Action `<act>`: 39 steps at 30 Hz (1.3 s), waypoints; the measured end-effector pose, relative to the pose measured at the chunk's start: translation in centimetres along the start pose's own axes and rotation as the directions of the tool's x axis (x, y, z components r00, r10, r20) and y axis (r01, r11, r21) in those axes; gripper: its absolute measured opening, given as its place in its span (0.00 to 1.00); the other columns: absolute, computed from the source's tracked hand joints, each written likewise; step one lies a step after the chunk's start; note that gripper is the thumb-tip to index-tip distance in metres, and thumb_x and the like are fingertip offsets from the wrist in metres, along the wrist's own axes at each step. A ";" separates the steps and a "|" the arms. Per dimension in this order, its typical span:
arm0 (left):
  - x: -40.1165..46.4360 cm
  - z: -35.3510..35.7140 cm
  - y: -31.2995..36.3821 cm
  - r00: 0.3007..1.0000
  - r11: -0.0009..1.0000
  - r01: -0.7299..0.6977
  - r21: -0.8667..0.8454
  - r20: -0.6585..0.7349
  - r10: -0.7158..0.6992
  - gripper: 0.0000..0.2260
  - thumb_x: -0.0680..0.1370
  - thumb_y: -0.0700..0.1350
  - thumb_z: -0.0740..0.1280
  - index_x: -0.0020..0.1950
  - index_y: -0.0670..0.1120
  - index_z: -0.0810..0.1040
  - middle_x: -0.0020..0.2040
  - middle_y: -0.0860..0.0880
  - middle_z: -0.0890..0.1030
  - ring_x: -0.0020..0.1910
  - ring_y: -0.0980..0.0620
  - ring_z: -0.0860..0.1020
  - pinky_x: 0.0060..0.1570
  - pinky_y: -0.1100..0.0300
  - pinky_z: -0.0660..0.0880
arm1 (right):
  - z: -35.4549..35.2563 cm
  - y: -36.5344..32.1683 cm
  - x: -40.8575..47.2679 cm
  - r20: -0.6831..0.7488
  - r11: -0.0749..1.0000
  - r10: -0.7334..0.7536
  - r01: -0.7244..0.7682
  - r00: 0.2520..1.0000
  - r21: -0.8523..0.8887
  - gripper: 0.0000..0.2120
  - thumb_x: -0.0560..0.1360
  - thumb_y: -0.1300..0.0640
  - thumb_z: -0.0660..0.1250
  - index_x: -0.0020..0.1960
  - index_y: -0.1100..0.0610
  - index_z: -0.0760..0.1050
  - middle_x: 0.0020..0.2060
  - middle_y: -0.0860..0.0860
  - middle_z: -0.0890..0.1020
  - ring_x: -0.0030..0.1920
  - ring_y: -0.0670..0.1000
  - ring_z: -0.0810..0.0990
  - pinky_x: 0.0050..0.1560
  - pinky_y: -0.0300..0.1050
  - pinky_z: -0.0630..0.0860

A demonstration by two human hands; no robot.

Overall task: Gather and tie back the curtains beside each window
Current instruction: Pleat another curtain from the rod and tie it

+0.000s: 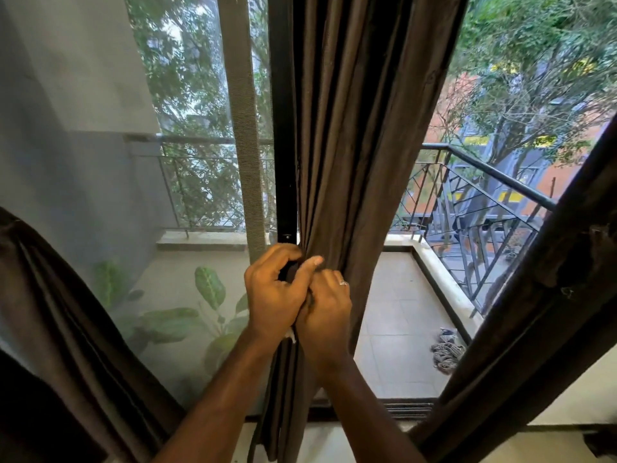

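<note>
A dark brown curtain (pixel 350 128) hangs in the middle of the view, bunched into tight folds in front of the black door frame (pixel 282 145). My left hand (pixel 272 295) clutches the gathered folds at waist height, thumb pressed across the cloth. Touching it on the right, my right hand (pixel 329 312), with a ring on one finger, grips the same bunch. A small white piece (pixel 290 335) peeks out below the hands; I cannot tell what it is. Another brown curtain (pixel 60 312) hangs at the lower left, and a third (pixel 534 312) slants along the right.
A mesh screen panel (pixel 187 195) covers the left opening, with a leafy plant (pixel 207 295) behind it. Through the open right side lies a tiled balcony (pixel 400 312) with a black railing (pixel 484 188) and a grey mop head (pixel 445 350) on the floor.
</note>
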State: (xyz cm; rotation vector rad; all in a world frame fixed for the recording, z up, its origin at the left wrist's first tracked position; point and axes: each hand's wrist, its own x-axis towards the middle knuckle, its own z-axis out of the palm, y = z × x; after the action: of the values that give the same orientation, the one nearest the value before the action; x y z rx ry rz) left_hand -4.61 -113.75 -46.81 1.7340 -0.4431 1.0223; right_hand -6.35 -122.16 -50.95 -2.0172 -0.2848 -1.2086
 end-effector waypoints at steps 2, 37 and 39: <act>0.2 -0.3 -0.3 1.000 0.999 -0.027 0.017 -0.004 0.027 0.06 0.75 0.37 0.74 0.39 0.40 0.79 0.37 0.51 0.79 0.38 0.59 0.77 0.39 0.59 0.74 | -0.8 0.5 0.1 0.056 0.998 -0.027 0.024 0.998 0.057 0.09 0.80 0.60 0.63 0.46 0.59 0.81 0.40 0.50 0.81 0.43 0.49 0.78 0.48 0.55 0.75; 3.2 -4.1 -4.9 0.995 0.990 0.020 0.138 -0.101 -0.006 0.11 0.77 0.41 0.71 0.37 0.40 0.76 0.35 0.47 0.77 0.35 0.45 0.75 0.36 0.48 0.73 | -2.7 5.0 4.6 -0.215 0.771 0.635 -0.627 0.742 0.114 0.42 0.66 0.42 0.82 0.72 0.49 0.64 0.71 0.52 0.70 0.71 0.55 0.69 0.73 0.63 0.63; 3.0 -3.7 -4.8 0.994 0.993 0.028 0.114 -0.104 -0.016 0.11 0.77 0.41 0.71 0.36 0.40 0.76 0.34 0.47 0.76 0.35 0.45 0.75 0.36 0.47 0.73 | -2.6 5.5 3.9 -0.159 0.777 0.629 -0.604 0.761 0.177 0.34 0.71 0.43 0.78 0.71 0.46 0.65 0.66 0.50 0.76 0.67 0.57 0.75 0.72 0.59 0.68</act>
State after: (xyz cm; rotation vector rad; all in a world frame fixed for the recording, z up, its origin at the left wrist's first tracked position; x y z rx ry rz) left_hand -1.11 -107.94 -46.83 1.7750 -0.3040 1.1349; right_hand -3.03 -128.52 -49.68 -1.6553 0.3942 -0.9291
